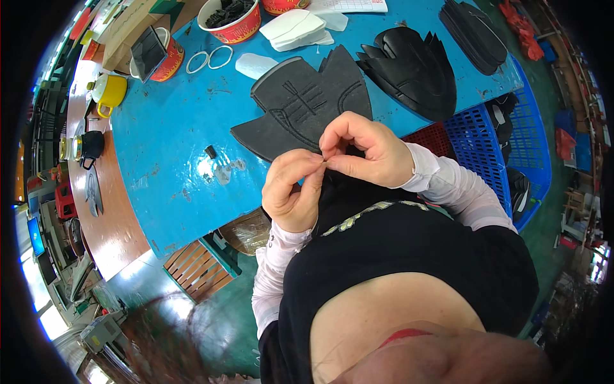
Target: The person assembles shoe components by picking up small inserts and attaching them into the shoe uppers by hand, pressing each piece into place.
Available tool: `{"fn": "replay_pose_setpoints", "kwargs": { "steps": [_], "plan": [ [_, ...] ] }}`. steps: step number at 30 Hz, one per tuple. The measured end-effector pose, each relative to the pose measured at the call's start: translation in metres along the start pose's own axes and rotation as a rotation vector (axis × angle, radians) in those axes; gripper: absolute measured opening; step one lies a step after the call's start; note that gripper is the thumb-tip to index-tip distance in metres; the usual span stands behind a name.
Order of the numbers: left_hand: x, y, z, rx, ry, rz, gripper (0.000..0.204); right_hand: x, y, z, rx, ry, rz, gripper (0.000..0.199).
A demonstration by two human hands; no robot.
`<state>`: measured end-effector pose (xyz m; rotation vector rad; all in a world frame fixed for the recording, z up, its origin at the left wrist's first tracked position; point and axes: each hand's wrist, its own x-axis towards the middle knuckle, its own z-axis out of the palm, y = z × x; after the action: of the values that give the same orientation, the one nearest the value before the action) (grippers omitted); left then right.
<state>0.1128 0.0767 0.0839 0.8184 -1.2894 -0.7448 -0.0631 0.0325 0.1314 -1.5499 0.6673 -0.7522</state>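
My left hand and my right hand meet fingertip to fingertip at the table's near edge. Thumb and forefinger are pinched on each, and whatever lies between them is too small to make out. Just beyond my hands lies a stack of black shoe uppers, with stitched lines on its top piece. A second stack of black shoe uppers rests to the right, its pieces fanned at the far end. On the blue tabletop, left of the uppers, is a small black piece.
Red-and-yellow tubs line the far side, one full of black scraps. Nearby are white pads and two white rings. More black pieces lie far right. A blue basket holds shoes; a yellow mug stands left.
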Motion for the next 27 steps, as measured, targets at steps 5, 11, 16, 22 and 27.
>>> {"fn": "replay_pose_setpoints", "kwargs": {
  "steps": [5, 11, 16, 22, 27],
  "plan": [
    [0.016, 0.005, -0.002, 0.603, 0.062, 0.212, 0.036, 0.020, -0.002, -0.010, -0.479, 0.128, -0.174, 0.019],
    [0.020, 0.004, -0.011, 0.951, -0.181, 0.217, 0.019, 0.059, 0.013, -0.028, -0.953, 0.053, -0.499, 0.020],
    [0.024, 0.009, -0.012, 0.944, -0.234, 0.198, 0.021, 0.065, 0.010, -0.025, -1.052, -0.017, -0.454, 0.017],
    [0.040, 0.011, -0.010, 1.036, -0.337, 0.140, 0.032, 0.066, 0.002, -0.015, -1.219, -0.053, -0.335, 0.012],
    [0.043, 0.014, -0.005, 1.033, -0.397, 0.118, 0.025, 0.051, 0.015, -0.027, -1.155, 0.172, -0.576, 0.013]
  ]
}}
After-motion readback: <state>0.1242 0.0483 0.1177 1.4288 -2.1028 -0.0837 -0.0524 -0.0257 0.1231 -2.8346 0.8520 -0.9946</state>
